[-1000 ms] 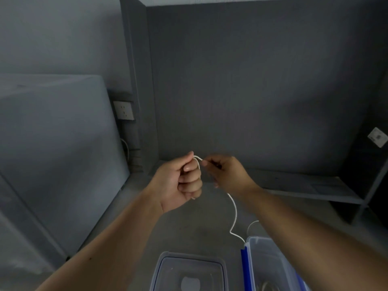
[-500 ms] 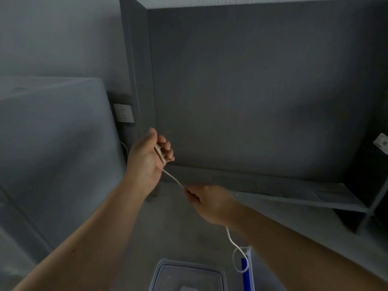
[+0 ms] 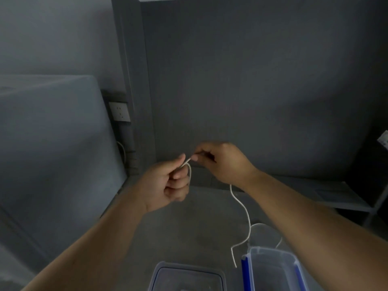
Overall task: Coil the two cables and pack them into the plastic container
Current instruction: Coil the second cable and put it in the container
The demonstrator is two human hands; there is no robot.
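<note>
Thin white cable [image 3: 241, 203]: gripped in curled left hand [image 3: 170, 183], pinched by right hand [image 3: 222, 162]; slack trails to clear blue-latched plastic container [image 3: 273, 267].

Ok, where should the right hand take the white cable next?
Probably the slack stretch of white cable hanging below the right hand, pinched from its right side: it dangles free near the container, while the left hand grips its coiled end.

Bare grey room: wall socket [image 3: 119, 111], low shelf [image 3: 327, 193].
</note>
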